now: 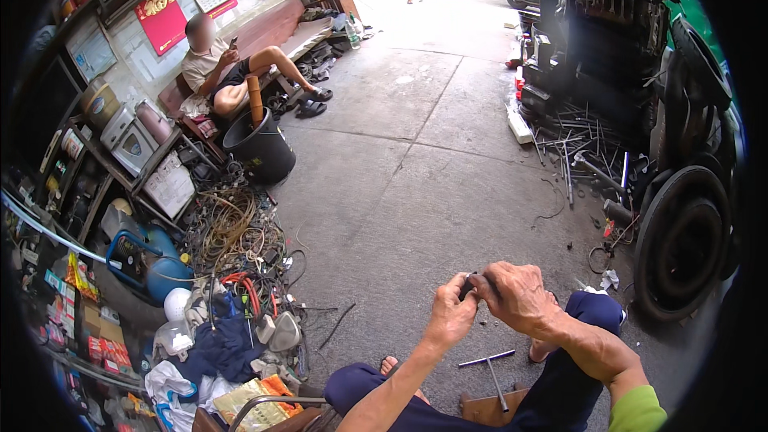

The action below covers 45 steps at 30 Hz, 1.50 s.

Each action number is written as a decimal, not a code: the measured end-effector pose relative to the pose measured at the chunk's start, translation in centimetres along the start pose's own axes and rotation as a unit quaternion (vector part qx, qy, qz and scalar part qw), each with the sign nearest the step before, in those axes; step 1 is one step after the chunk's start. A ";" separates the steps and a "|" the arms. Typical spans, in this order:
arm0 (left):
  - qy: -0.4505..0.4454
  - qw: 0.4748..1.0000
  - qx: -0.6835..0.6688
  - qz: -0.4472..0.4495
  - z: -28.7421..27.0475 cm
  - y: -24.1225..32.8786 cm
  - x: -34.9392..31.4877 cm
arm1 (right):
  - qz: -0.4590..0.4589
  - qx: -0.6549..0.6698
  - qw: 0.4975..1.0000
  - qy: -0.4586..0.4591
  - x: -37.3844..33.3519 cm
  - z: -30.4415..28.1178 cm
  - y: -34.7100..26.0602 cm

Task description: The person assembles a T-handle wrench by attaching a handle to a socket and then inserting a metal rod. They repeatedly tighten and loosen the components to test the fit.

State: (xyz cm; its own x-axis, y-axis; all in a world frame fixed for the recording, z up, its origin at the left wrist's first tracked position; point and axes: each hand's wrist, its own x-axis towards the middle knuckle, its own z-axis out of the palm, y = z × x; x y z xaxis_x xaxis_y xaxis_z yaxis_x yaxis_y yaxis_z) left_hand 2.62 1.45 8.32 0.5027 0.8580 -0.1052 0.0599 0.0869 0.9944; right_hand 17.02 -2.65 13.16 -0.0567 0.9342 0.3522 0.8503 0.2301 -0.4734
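Note:
Both hands are raised over my knees and meet at a small dark part (466, 288), black and rounded, mostly covered by the fingers; its kind I cannot make out. My left hand (451, 316) pinches it from the left with thumb and fingertips. From the right, my right hand (518, 298) closes over it, knuckles up. Below the hands, between my feet, lies a metal T-handle wrench (496, 380), its shaft reaching over a small wooden block (480, 408).
Cables and hoses (232, 224) heap up at left beside a black bucket (260, 152) and a blue tank (168, 272). At right stand a large dark wheel (684, 244), scattered metal rods (572, 148) and a tool rack (608, 0). A seated person (216, 68) holds a phone on the far-left bench.

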 end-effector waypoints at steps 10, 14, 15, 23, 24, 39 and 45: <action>0.018 0.998 -0.001 0.060 0.2 -0.4 -0.1 | -0.027 0.026 0.999 -0.022 -0.3 0.2 0.7; 0.012 0.999 0.032 0.034 0.1 0.6 0.0 | -0.016 0.031 0.999 -0.036 -0.2 -0.4 0.2; 0.012 0.999 0.027 0.034 0.2 0.6 0.0 | -0.017 0.036 0.999 -0.035 -0.3 -0.3 0.4; 0.009 1.000 0.015 0.020 0.0 0.9 -0.2 | 0.014 0.010 0.996 -0.089 0.0 -0.6 0.0; 0.010 1.000 0.014 0.021 0.1 0.7 -0.1 | 0.013 0.015 0.998 -0.053 0.0 -0.5 -0.2; 0.023 0.999 -0.036 0.032 -0.1 -1.1 0.4 | -0.020 0.009 0.998 0.065 0.3 -0.6 -0.5; 0.017 0.999 -0.024 -0.015 -0.3 -0.5 0.3 | -0.029 0.001 1.000 -0.005 0.3 -0.2 -0.2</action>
State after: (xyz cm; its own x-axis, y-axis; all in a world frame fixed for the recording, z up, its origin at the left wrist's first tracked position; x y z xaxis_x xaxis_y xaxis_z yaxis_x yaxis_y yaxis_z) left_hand 2.44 1.80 7.79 0.4710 0.8715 -0.1363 0.0326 0.1373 0.9900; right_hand 16.98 -2.46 13.51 -0.1114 0.9222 0.3703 0.8447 0.2842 -0.4535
